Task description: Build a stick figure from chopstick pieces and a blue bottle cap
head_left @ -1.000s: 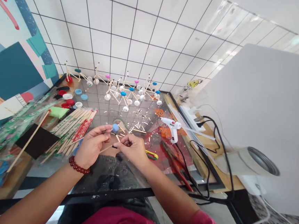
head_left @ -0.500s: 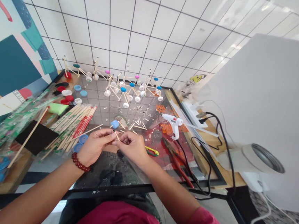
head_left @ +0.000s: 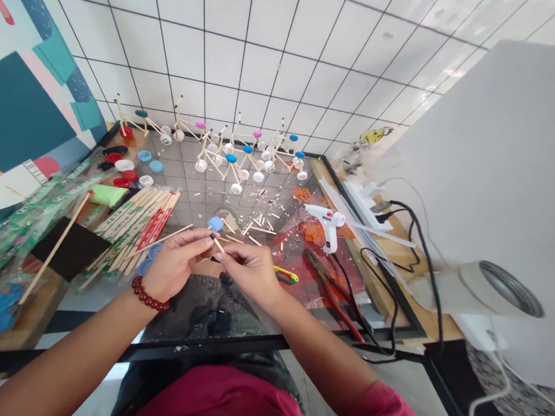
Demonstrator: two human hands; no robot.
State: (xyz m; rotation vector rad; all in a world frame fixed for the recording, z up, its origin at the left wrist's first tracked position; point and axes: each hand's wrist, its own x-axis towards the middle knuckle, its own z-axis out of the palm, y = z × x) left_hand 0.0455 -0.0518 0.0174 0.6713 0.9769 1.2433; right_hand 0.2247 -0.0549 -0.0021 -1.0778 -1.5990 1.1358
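Between both hands is a short wooden stick (head_left: 218, 245) with a dark tip at its upper end. My left hand (head_left: 175, 264), a red bead bracelet on its wrist, pinches the stick near the dark tip. My right hand (head_left: 247, 270) pinches its lower end. Just beyond the fingers lies a blue cap piece (head_left: 215, 223) with a stick beside it. Small stick offcuts (head_left: 259, 222) are scattered further back. Several stick figures with white cap wheels (head_left: 236, 188) and coloured discs (head_left: 231, 158) stand along the table's back.
A white glue gun (head_left: 327, 225) lies right of the hands, with red-handled pliers (head_left: 335, 297) and a yellow-green cutter (head_left: 286, 275) nearer. Black cables run along the right edge. Bundled chopsticks (head_left: 137, 228) and loose caps (head_left: 124, 165) lie left. A lamp (head_left: 474, 290) is far right.
The view has shifted slightly. The stick between my fingers has turned a little, so its dark tip shows more clearly. My right thumb has moved up along it.
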